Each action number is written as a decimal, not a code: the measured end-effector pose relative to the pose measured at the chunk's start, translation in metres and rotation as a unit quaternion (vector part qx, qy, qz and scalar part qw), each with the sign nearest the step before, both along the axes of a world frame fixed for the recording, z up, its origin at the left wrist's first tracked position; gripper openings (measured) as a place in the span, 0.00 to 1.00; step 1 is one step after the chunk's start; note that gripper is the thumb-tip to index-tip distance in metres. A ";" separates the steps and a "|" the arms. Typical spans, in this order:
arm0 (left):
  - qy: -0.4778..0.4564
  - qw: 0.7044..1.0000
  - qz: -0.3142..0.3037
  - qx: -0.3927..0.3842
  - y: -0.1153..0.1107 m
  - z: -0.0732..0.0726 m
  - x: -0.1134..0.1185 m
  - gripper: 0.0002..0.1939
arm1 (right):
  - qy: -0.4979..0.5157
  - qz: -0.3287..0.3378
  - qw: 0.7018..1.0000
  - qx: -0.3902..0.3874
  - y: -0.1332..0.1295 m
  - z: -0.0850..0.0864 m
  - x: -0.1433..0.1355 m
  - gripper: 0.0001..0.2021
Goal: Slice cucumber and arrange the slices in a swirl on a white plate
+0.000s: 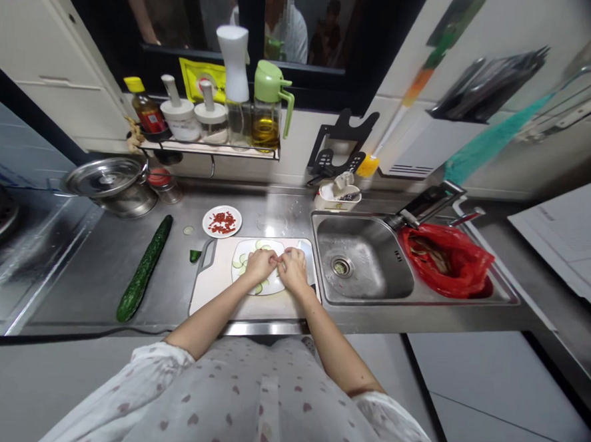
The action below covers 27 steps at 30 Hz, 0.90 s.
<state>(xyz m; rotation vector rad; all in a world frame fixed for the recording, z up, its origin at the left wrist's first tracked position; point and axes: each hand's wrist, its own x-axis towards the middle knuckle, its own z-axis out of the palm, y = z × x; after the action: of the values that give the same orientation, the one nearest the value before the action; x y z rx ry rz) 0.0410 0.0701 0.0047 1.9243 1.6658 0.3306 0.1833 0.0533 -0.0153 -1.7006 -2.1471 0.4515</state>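
My left hand [261,265] and my right hand [293,270] meet over a white square plate [273,286], fingertips pinched together. Whatever lies between the fingers is too small to make out. Thin pale-green cucumber slices [239,263] are laid out around the plate's left and lower parts; my hands cover some of its right side. Under the plate is a white cutting board [211,294] with a grey handle. By my right wrist a dark handle-like piece [314,288] shows on the board, partly hidden.
Left of the board lie a whole cucumber [145,268] and a cucumber end [194,255]. Behind it sits a small plate [222,233] of chopped red pieces. To the right are a sink [371,286] and a red bag [447,273]. Bottles stand on a rack [210,150].
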 end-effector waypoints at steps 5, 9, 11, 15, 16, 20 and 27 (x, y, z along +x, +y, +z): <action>-0.001 1.000 -0.003 0.022 -0.003 0.006 -0.001 0.10 | -0.002 0.016 1.000 0.012 0.000 0.009 -0.006 0.07; -0.029 0.999 0.021 0.010 -0.004 0.008 -0.012 0.07 | 0.019 0.004 1.000 0.015 -0.008 0.015 -0.008 0.06; -0.042 0.998 0.045 0.002 -0.002 0.008 -0.022 0.07 | 0.030 0.004 0.999 0.020 -0.015 0.015 -0.008 0.06; -0.054 0.995 0.088 0.001 0.002 0.008 -0.046 0.08 | 0.040 0.024 0.999 0.027 -0.034 0.015 -0.007 0.06; -0.051 0.994 0.093 0.002 0.003 0.008 -0.053 0.08 | 0.042 0.030 0.998 0.030 -0.039 0.015 -0.006 0.06; -0.026 0.993 0.115 0.016 0.008 0.007 -0.083 0.09 | 0.046 0.039 0.997 0.038 -0.058 0.015 -0.003 0.06; 0.055 0.986 0.155 0.027 0.027 0.004 -0.141 0.10 | 0.036 0.025 0.998 0.049 -0.072 0.011 0.003 0.07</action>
<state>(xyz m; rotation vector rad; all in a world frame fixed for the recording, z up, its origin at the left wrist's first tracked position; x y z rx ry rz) -0.1005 0.0972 0.0084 1.7465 2.0532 0.3970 0.1860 -0.0192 -0.0044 -1.5563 -2.1276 0.4075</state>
